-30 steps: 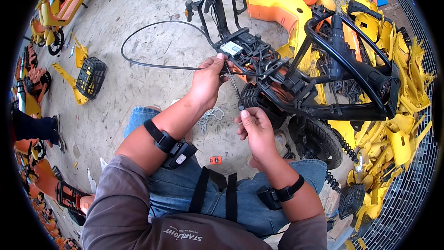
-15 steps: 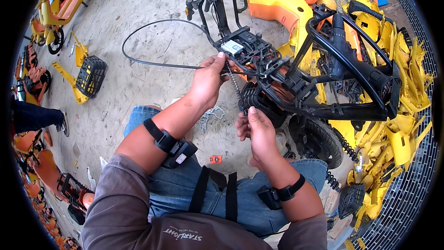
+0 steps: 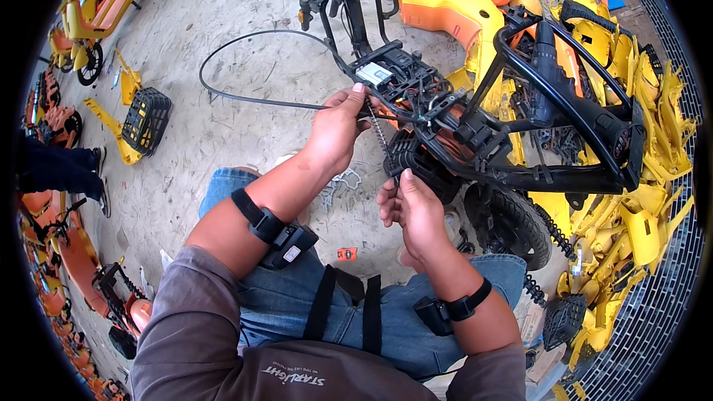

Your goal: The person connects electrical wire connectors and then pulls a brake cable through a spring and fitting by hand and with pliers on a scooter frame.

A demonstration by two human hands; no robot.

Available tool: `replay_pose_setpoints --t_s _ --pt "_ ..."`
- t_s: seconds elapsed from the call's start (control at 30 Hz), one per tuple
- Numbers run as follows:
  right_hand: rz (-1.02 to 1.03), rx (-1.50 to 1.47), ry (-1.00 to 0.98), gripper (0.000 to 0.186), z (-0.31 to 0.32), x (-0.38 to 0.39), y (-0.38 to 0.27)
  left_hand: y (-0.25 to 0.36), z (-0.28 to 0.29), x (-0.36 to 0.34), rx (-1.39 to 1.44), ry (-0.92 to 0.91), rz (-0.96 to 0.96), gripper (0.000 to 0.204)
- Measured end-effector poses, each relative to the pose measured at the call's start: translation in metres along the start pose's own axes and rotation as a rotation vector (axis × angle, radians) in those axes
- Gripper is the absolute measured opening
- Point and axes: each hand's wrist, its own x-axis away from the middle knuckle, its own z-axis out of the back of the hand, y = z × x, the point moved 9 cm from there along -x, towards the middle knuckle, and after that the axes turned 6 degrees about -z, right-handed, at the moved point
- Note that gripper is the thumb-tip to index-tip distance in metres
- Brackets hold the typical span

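In front of me is a stripped scooter frame, black, with its wiring and a small silver box exposed. A black cable loops out from the frame to the left and comes back to my left hand, which pinches it beside the frame. From under those fingers a thin coiled cord slants down to my right hand. The thumb and forefinger of my right hand close on its lower end, other fingers curled loosely. Exactly how the cord meets the cable is hidden by my left fingers.
A black wheel is under the frame, near my right knee. Yellow body panels pile up at the right. A black basket lies on the concrete floor at the left. Another person's legs stand at the left edge, near parked scooters.
Both my hands stay nearly in place, the pinched cable and cord with them. At the left edge, more of the other person's legs and shoes has come into view.
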Motion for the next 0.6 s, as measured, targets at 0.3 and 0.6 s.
replay_pose_setpoints --t_s 0.3,0.6 --pt "-0.023 -0.012 -0.002 0.037 0.0 -0.002 0.002 -0.001 0.001 -0.002 -0.002 -0.009 0.007 0.028" --pt "0.033 0.041 0.026 0.041 -0.001 0.0 -0.004 -0.002 0.001 -0.001 -0.018 -0.001 0.018 0.029"
